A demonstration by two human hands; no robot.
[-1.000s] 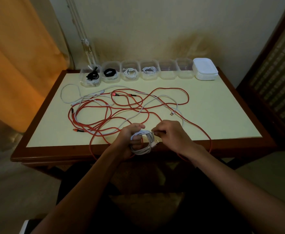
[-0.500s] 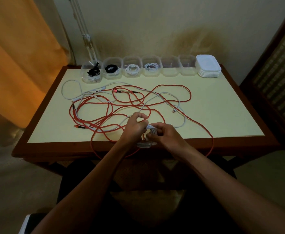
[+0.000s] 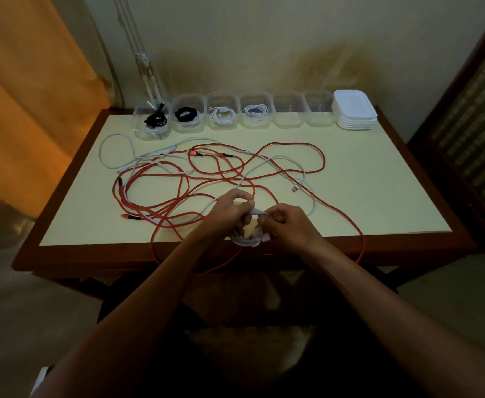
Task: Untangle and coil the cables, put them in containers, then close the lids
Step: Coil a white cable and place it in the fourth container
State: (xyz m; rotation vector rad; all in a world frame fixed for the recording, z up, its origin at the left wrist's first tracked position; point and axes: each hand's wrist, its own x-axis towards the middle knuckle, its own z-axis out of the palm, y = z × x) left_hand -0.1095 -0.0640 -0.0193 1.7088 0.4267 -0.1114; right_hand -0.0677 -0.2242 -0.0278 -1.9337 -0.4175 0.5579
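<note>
A small white coil (image 3: 247,238) is gripped in the curled left hand (image 3: 230,212) at the near edge of the table (image 3: 379,179), while its loose end is pinched by the right hand (image 3: 288,222). Beyond the hands, red cables (image 3: 230,173) and white cables (image 3: 281,160) are left tangled. Along the far edge, four tubs (image 3: 224,114) are seen filled and two empty tubs (image 3: 304,112) remain; the lids (image 3: 354,113) are stacked unused, so closing is judged not yet begun.
</note>
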